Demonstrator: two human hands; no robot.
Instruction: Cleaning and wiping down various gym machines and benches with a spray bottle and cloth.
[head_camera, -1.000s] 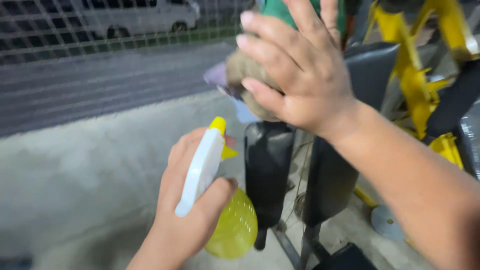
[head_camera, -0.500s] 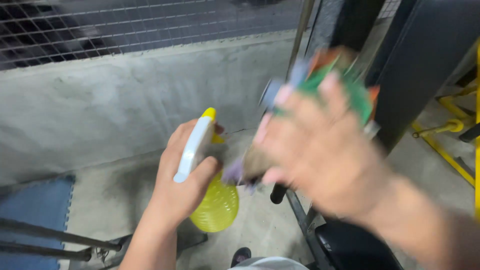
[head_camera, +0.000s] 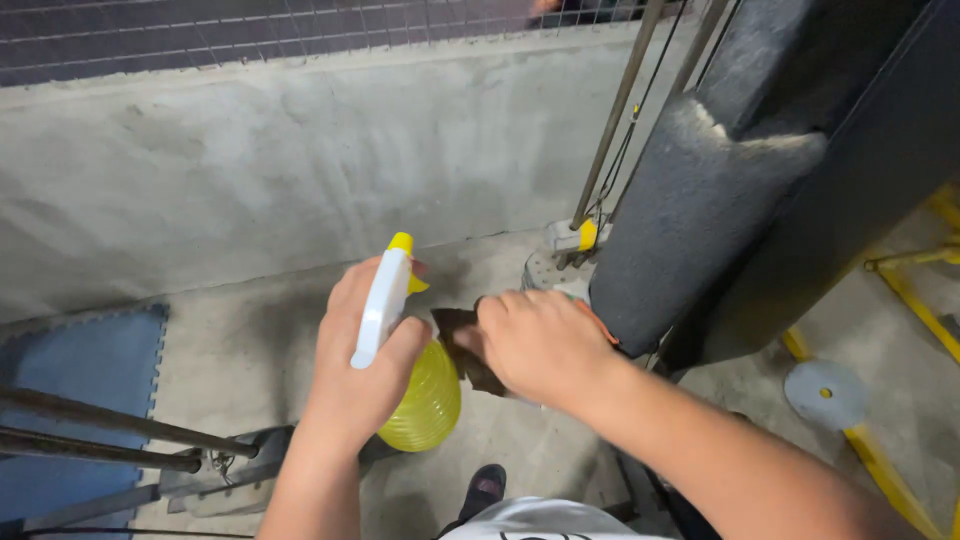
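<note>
My left hand (head_camera: 360, 370) grips a spray bottle (head_camera: 420, 395) with a white trigger head, a yellow nozzle tip and a round translucent yellow body. My right hand (head_camera: 540, 345) is closed around a dark brownish cloth (head_camera: 462, 345), bunched right beside the bottle's body. A bit of orange and green fabric shows under the right hand's far edge. The right hand sits just below the lower end of a black padded roller (head_camera: 690, 215) on a gym machine.
A concrete wall (head_camera: 280, 150) topped by wire mesh runs across the back. Metal rods and a cable (head_camera: 610, 120) rise at centre. Yellow machine frame bars (head_camera: 900, 290) lie right, a blue floor mat (head_camera: 80, 370) and steel bars (head_camera: 100, 435) left. My shoe (head_camera: 482, 492) shows below.
My right hand came down from the top of the padded roller with the cloth to beside the bottle. My view tilted from the street down to the floor.
</note>
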